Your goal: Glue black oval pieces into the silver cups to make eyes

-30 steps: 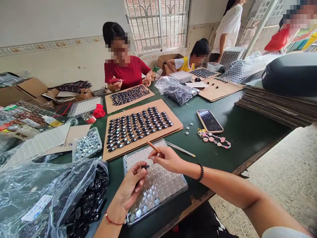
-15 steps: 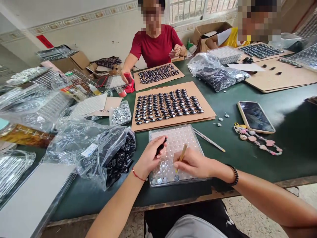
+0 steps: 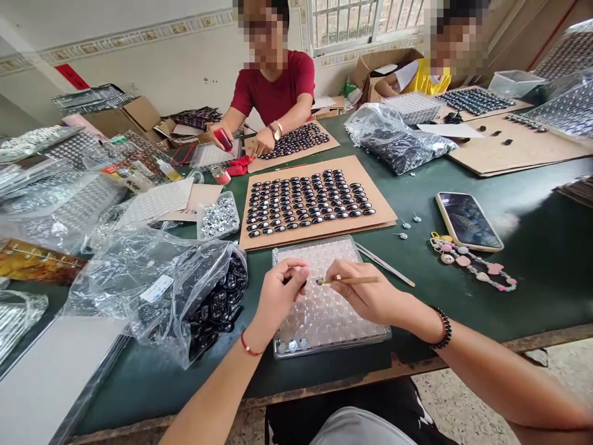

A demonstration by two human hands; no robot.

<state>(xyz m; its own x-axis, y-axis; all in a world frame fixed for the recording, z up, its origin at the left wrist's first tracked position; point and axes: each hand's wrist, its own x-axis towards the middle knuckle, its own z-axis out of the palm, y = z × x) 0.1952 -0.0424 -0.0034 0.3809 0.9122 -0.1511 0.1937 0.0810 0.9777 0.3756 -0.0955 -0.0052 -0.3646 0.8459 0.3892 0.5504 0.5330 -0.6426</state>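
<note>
My left hand [image 3: 278, 292] is closed in a pinch over the clear blister tray [image 3: 365, 327]; earlier frames showed a small black piece in it, now hidden by the fingers. My right hand [image 3: 365, 293] grips a thin wooden stick [image 3: 348, 280] that lies level, its tip pointing left at my left fingertips. The tray holds a few shiny round pieces in its near-left corner. Beyond it lies a cardboard sheet [image 3: 380, 207] covered in rows of black pieces. A plastic bag of black pieces [image 3: 217, 296] sits just left of my left hand.
Metal tweezers [image 3: 384, 264], a phone [image 3: 467, 220] and a pink bead charm [image 3: 472, 262] lie to the right on the green table [image 3: 532, 278]. A small tub of silver pieces [image 3: 217, 216] stands left of the cardboard. A person in red and another in yellow work across the table.
My right hand lifted the stick from the tray's near edge and turned it level toward my left fingers. My left hand rose slightly. The person in red moved a red object.
</note>
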